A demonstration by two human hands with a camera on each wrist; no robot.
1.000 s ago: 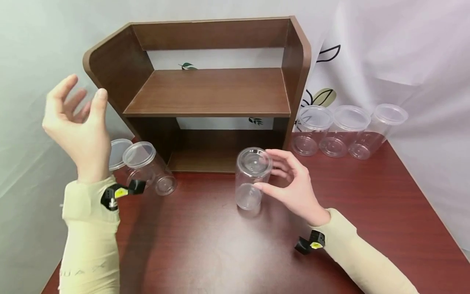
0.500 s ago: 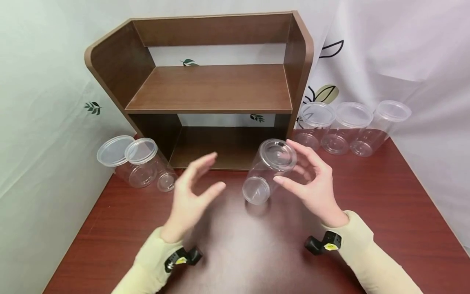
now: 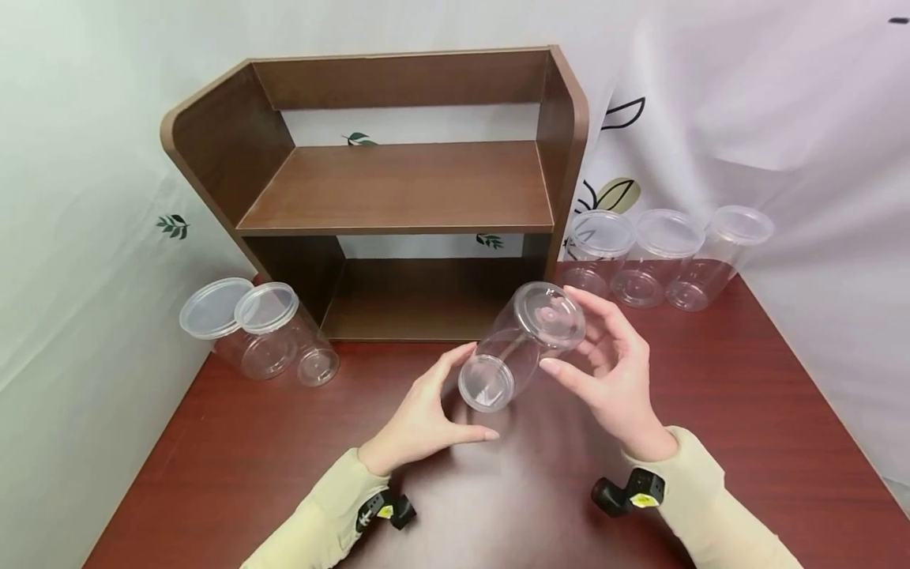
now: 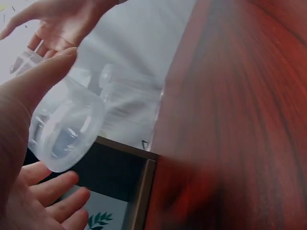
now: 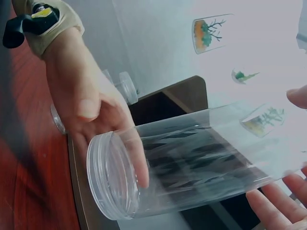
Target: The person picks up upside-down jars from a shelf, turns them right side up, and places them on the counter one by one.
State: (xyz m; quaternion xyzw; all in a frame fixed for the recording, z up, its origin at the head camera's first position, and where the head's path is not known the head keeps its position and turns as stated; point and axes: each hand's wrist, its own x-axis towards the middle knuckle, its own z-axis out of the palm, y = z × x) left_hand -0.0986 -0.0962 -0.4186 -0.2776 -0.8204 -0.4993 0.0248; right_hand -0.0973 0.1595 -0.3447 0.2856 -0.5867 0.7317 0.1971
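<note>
A clear plastic jar (image 3: 508, 341) is tilted above the table, its base toward the upper right and its lidded end toward the lower left. My right hand (image 3: 617, 378) grips it near the base, thumb on one side and fingers on the other. Around the lidded end, my left hand (image 3: 419, 415) has its thumb and fingers spread wide. In the left wrist view, the translucent lid (image 4: 72, 132) sits between that thumb and the fingers, with a gap at the fingertips. The right wrist view shows the ridged lid (image 5: 108, 177) close to the left hand's fingers.
A brown two-tier shelf (image 3: 398, 231) stands at the back of the dark red table (image 3: 235, 466). Two lidded jars (image 3: 266, 308) stand at its left. Three more lidded jars (image 3: 668, 237) line up at its right, before the white curtain (image 3: 817, 205).
My left hand has come down from the upper left to the jar's lidded end. My right hand has moved right and tilted the jar, which was upside down and nearly upright.
</note>
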